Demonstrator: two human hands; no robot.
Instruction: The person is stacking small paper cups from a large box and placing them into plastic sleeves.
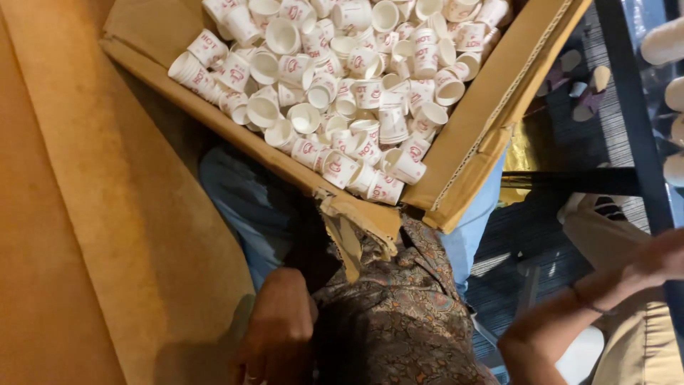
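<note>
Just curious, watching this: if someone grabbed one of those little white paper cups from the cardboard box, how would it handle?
A paper cup probably feels very light and crushes easily, since it looks thin-walled. Being round and lying sideways in the cardboard box, it would likely roll when nudged. Neighbours heaped loosely against it may shift too.

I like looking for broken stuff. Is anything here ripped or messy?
Yes. The box is torn at its near corner, with ragged cardboard strips hanging down. The cups inside lie jumbled, most tipped over, only some stacked.
</note>
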